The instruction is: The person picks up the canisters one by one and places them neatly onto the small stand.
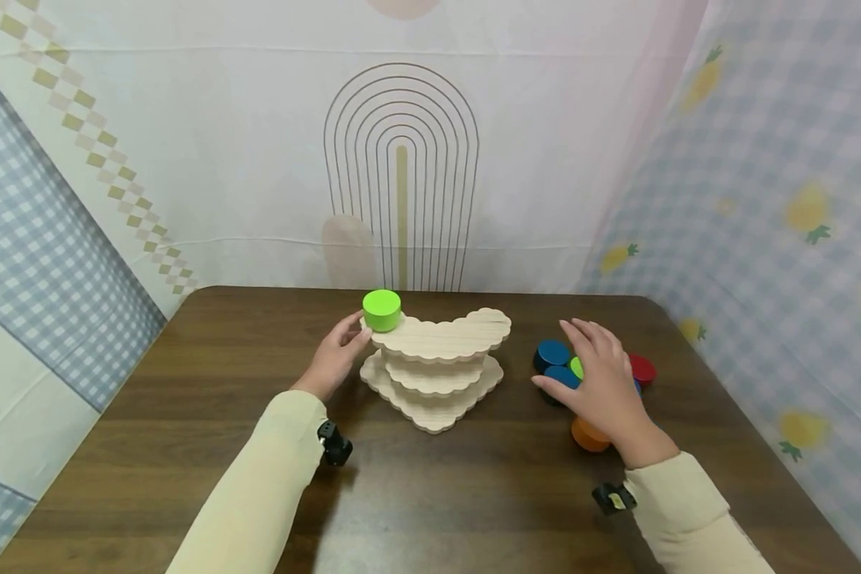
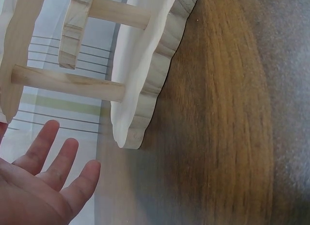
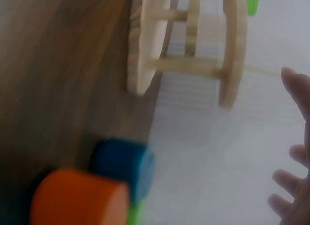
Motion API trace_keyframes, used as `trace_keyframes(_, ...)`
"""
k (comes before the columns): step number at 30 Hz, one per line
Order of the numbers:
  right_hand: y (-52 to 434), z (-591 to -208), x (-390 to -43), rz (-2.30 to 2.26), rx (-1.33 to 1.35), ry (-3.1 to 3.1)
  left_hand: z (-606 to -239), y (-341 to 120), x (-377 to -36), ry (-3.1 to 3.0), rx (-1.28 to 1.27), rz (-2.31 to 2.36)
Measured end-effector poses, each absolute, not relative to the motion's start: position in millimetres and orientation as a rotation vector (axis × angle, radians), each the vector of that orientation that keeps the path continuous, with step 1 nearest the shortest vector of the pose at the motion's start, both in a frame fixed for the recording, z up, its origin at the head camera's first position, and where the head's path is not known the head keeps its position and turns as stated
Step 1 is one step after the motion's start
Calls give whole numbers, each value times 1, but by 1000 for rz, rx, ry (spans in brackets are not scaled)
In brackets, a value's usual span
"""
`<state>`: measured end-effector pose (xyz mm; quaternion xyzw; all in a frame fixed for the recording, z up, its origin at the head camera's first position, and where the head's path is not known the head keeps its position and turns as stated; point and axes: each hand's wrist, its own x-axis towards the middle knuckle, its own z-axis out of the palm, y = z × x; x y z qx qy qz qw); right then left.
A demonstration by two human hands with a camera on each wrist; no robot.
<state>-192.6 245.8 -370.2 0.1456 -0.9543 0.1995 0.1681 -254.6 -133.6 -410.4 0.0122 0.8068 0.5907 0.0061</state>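
Cream sleeves (image 1: 258,486) at bottom, right hand (image 1: 606,391) spread over blue/green/red/orange cylinders (image 1: 552,355) at right, left hand (image 1: 333,356) loosely spread beside bright-green cylinder (image 1: 382,312) atop scalloped pale-wood tiered stand (image 1: 438,339), centre.

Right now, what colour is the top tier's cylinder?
The cylinder is bright green, clearest in the head view.

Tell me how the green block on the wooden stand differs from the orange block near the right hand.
The green block is bright green; the orange block is orange. The green one sits on the wooden stand's top tier, the orange one down on the table. Both are round-sided and plain-coloured.
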Motion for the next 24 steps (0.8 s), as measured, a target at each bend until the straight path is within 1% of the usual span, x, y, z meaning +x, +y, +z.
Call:
trace_keyframes(13, 303, -395, -179, 647, 269, -2775, -409, -134, -254, 2507, 39, 1844)
trace_keyframes(24, 332, -408, -170, 653, 188, -2817, -409, -134, -255, 2488, 35, 1836)
